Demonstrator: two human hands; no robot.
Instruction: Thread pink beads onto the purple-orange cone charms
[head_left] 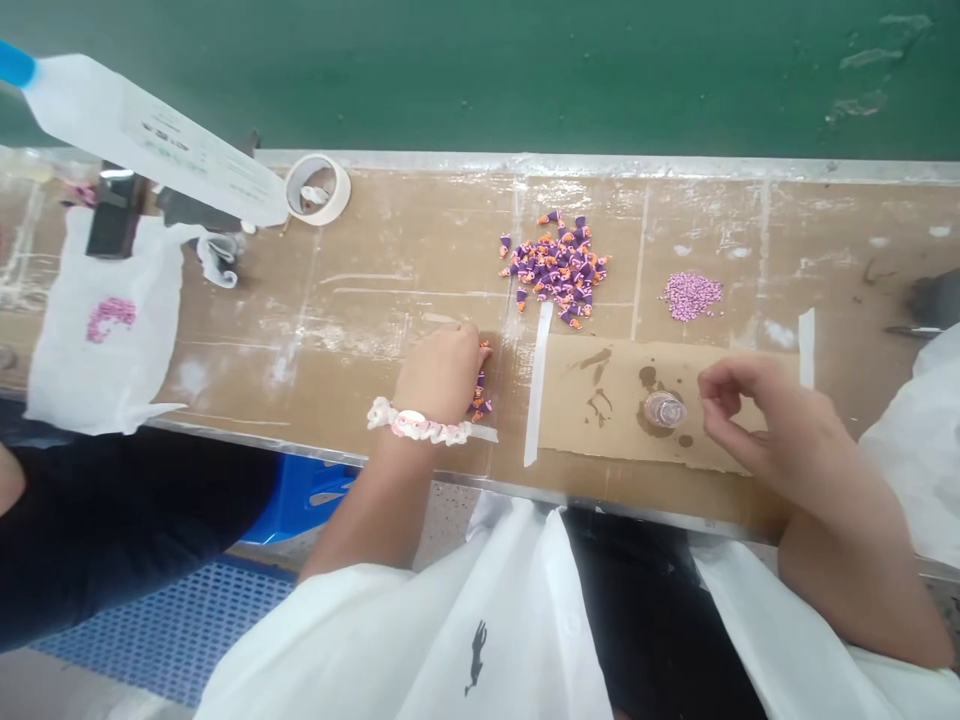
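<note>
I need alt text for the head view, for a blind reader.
A person's left hand is at a line of small purple-and-orange pieces on a brown worktop; the right hand, fingers curled, is beside a small clear container. Farther back lie a heap of similar pieces and a pile of tiny pink pieces.

figurine pile: left of bead pile | container: on cardboard sheet

Legible text: none | white bottle: printed lines (too blurred) | white shirt: dark emblem
</note>
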